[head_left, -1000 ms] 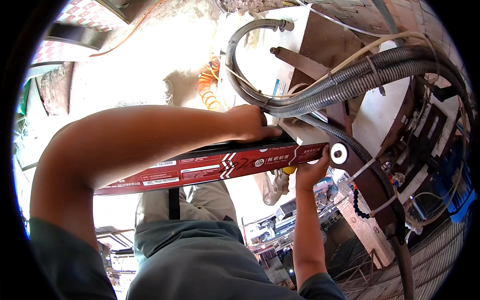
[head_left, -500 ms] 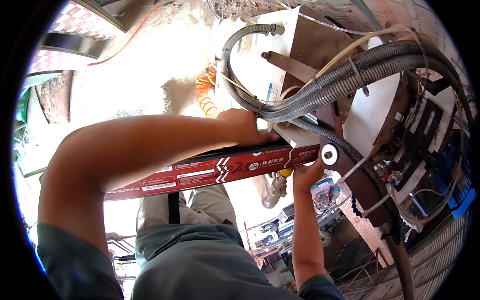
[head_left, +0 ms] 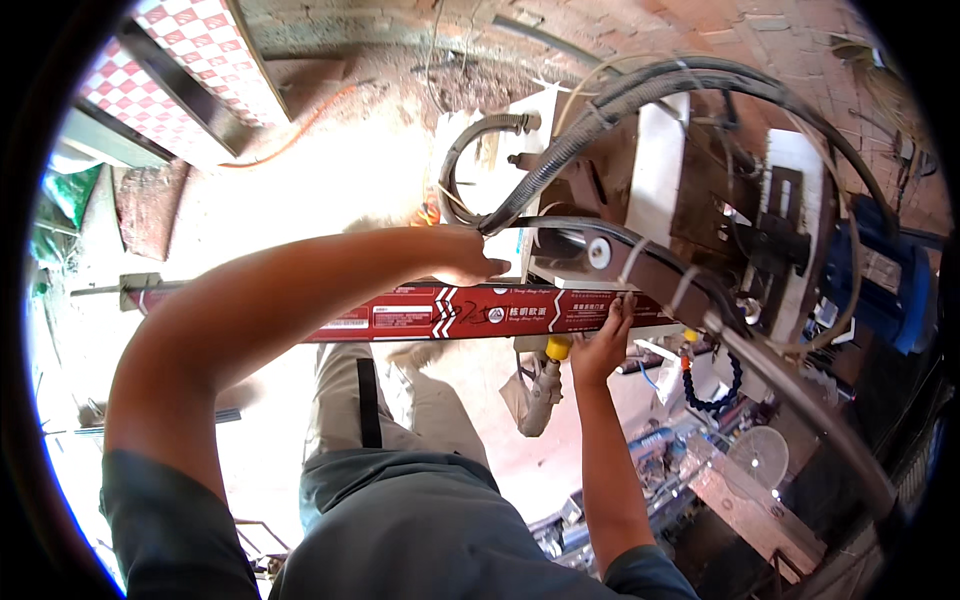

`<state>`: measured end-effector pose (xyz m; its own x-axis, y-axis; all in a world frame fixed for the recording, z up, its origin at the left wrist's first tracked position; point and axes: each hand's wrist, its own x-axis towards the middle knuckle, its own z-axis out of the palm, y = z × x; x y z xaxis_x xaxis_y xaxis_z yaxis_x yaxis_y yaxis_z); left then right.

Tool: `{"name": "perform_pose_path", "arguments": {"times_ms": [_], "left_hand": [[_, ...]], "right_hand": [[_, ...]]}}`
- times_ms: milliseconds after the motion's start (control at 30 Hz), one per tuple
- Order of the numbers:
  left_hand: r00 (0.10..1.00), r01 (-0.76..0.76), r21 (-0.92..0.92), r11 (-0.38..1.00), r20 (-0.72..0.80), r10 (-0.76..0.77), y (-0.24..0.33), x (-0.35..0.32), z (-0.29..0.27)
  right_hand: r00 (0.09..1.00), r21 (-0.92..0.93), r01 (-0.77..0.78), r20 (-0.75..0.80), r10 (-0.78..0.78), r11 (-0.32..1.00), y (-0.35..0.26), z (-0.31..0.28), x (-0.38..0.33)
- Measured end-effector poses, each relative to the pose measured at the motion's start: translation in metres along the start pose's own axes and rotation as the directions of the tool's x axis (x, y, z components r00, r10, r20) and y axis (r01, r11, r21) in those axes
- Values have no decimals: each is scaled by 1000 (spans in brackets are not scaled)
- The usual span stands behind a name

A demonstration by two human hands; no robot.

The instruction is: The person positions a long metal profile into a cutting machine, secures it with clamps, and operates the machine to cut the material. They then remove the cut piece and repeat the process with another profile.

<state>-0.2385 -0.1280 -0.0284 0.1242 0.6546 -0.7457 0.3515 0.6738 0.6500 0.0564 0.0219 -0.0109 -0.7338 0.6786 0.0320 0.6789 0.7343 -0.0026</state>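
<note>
A long straight bar in printed red film (head_left: pixel 470 312) lies across the view, its right part beneath a brown machine arm with a white washer (head_left: pixel 598 253). My right hand (head_left: pixel 602 345) is closed on the bar's near side, fingertips on the red face. My left hand (head_left: pixel 465 255) is at the far edge of the bar, by the grey ribbed hoses (head_left: pixel 560 165). Its fingers look curled, but most are hidden, and what they hold cannot be made out. A yellow fitting on a pale valve (head_left: pixel 547 392) hangs just below the bar, left of my right hand.
A blue motor (head_left: pixel 895 275) and a metal rod (head_left: pixel 800 400) fill the machine's right side. Checkered red-and-white panels (head_left: pixel 190 70) lean at the far left. An orange hose (head_left: pixel 310 125) lies on the ground. A round fan (head_left: pixel 758 458) and clutter stand at the lower right.
The view has shifted over the machine. My left hand has drawn back left from the bar's top edge by the machine. My right hand's fingers now show on the red face.
</note>
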Motion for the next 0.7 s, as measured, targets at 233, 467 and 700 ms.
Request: {"name": "perform_pose_path", "arguments": {"times_ms": [233, 467, 700], "left_hand": [[723, 33, 313, 949, -664, 193, 69, -70, 73], [480, 359, 368, 858, -861, 169, 125, 5, 136], [518, 419, 392, 819, -844, 139, 136, -9, 149]], "right_hand": [[980, 181, 185, -102, -169, 966, 22, -12, -2], [914, 280, 406, -118, -389, 870, 80, -58, -50], [901, 462, 367, 40, -432, 808, 149, -78, -153]]}}
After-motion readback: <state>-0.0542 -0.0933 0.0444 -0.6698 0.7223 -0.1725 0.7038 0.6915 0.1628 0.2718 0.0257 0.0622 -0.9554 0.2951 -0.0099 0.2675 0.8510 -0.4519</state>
